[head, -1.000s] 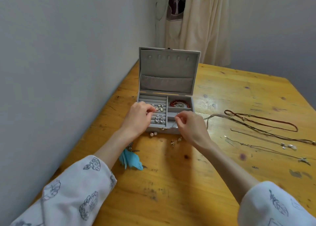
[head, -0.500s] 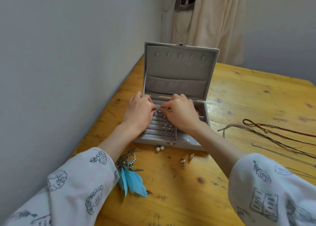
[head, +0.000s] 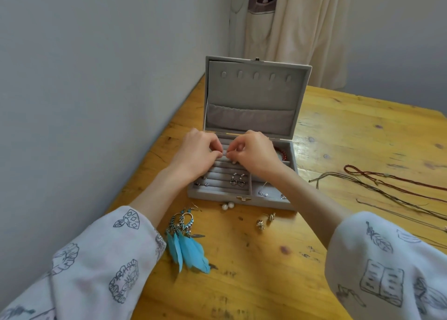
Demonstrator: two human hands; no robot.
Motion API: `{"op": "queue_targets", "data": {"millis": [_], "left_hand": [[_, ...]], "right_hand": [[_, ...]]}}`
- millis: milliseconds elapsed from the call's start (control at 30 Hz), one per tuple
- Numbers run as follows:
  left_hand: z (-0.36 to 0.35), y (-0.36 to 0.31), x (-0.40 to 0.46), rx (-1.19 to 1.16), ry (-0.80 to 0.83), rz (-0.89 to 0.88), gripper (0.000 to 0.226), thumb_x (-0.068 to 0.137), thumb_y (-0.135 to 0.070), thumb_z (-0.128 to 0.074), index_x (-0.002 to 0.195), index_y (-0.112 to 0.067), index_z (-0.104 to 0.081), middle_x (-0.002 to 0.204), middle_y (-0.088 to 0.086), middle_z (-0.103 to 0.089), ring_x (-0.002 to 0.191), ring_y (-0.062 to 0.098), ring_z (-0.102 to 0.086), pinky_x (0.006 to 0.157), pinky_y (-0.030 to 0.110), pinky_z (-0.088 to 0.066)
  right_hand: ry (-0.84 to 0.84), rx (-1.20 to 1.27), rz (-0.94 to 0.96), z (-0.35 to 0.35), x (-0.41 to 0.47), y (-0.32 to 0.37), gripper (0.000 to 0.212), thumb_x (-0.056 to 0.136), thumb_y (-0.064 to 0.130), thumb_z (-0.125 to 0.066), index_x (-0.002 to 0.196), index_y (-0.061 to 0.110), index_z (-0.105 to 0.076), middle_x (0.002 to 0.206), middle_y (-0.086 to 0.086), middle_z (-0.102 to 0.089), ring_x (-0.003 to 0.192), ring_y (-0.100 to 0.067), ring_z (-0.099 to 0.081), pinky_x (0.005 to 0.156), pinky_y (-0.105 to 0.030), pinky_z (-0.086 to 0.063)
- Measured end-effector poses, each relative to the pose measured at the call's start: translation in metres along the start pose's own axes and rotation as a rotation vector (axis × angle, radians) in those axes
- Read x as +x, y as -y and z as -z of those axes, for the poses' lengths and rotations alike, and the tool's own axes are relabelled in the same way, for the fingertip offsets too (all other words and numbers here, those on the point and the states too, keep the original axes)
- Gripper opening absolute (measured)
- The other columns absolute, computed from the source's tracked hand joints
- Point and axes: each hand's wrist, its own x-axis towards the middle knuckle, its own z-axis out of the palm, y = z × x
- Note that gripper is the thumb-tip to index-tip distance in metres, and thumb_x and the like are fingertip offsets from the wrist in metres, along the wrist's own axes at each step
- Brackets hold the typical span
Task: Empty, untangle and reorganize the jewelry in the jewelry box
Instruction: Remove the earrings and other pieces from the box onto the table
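Note:
An open grey jewelry box (head: 251,92) stands on the wooden table (head: 266,271) near the wall, lid upright. My left hand (head: 196,156) and my right hand (head: 256,154) meet over its ring rolls, fingertips pinching a small silvery piece (head: 226,153) between them. Silver earrings (head: 237,180) sit in the rolls below my hands. A red bead bracelet (head: 281,153) lies in the back right compartment, partly hidden. A thin chain (head: 267,194) lies in the front right compartment.
Blue feather earrings (head: 186,242), two pearl studs (head: 227,206) and small gold earrings (head: 264,220) lie in front of the box. Several cords and necklaces (head: 387,182) stretch across the table's right side. A grey wall runs along the left; a cream garment (head: 290,29) hangs behind.
Both hands moved from the box's front edge back over the ring rolls and came together, fingertips now pinching a small piece. The view moved closer to the box.

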Motion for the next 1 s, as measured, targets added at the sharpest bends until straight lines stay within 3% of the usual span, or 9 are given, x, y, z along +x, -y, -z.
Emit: {"op": "queue_targets", "data": {"millis": [200,333,400,533,667,900,1000], "left_hand": [[0.015,-0.016,-0.044,-0.18,-0.06,-0.024,0.008,0.08,-0.017,-0.068,0.088,-0.017,-0.071,0.075,-0.016,-0.057,0.071,-0.004,-0.051,0.063,0.002,-0.039],[0.012,-0.027,-0.076,-0.21,-0.063,-0.042,0.009,0.078,-0.016,-0.07,0.086,-0.017,-0.072,0.07,-0.023,-0.052,0.07,-0.016,-0.05,0.066,-0.005,-0.033],[0.007,-0.028,-0.091,-0.211,-0.037,-0.009,0.008,0.078,-0.016,-0.069,0.085,-0.018,-0.073,0.071,-0.023,-0.053,0.074,-0.014,-0.05,0.069,-0.003,-0.033],[-0.008,-0.022,-0.11,-0.14,0.049,0.081,0.008,0.08,-0.022,-0.068,0.087,-0.024,-0.072,0.087,-0.013,-0.062,0.093,0.004,-0.042,0.084,0.018,-0.03],[-0.014,-0.021,-0.118,-0.102,0.098,0.119,0.01,0.081,-0.022,-0.067,0.09,-0.024,-0.071,0.086,-0.011,-0.061,0.092,0.007,-0.041,0.086,0.026,-0.035],[-0.017,-0.018,-0.114,-0.121,0.127,0.148,0.019,0.081,-0.021,-0.067,0.099,-0.022,-0.07,0.104,-0.003,-0.066,0.102,0.014,-0.051,0.094,0.032,-0.042],[-0.014,-0.018,-0.116,-0.151,0.124,0.145,0.021,0.079,-0.02,-0.069,0.1,-0.021,-0.071,0.102,-0.003,-0.069,0.093,0.008,-0.054,0.09,0.025,-0.042]], "right_hand": [[-0.031,0.086,0.073,0.017,-0.051,-0.001,0.009,0.081,0.024,-0.068,0.088,0.019,-0.072,0.069,0.015,-0.046,0.065,-0.003,-0.045,0.056,-0.014,-0.03],[-0.063,0.062,0.082,0.015,-0.09,0.001,0.008,0.08,0.024,-0.068,0.086,0.022,-0.072,0.07,0.014,-0.049,0.066,-0.004,-0.046,0.058,-0.018,-0.032],[-0.049,0.011,0.081,0.007,-0.108,0.002,0.009,0.081,0.026,-0.066,0.088,0.023,-0.071,0.076,0.01,-0.05,0.078,-0.012,-0.05,0.069,-0.027,-0.036],[-0.024,-0.175,0.106,-0.013,-0.124,0.002,0.014,0.084,0.034,-0.06,0.093,0.028,-0.069,0.088,0.008,-0.047,0.096,-0.017,-0.043,0.083,-0.032,-0.028],[-0.012,-0.204,0.089,-0.023,-0.124,0.004,0.013,0.084,0.033,-0.06,0.093,0.027,-0.067,0.096,0.005,-0.053,0.101,-0.018,-0.042,0.081,-0.032,-0.023],[0.005,-0.213,0.093,-0.026,-0.119,0.006,0.015,0.084,0.035,-0.059,0.095,0.03,-0.068,0.093,0.007,-0.051,0.098,-0.018,-0.042,0.078,-0.032,-0.02],[0.023,-0.232,0.111,-0.024,-0.12,0.005,0.018,0.085,0.037,-0.059,0.099,0.03,-0.067,0.089,0.009,-0.045,0.097,-0.017,-0.04,0.077,-0.031,-0.019]]}}
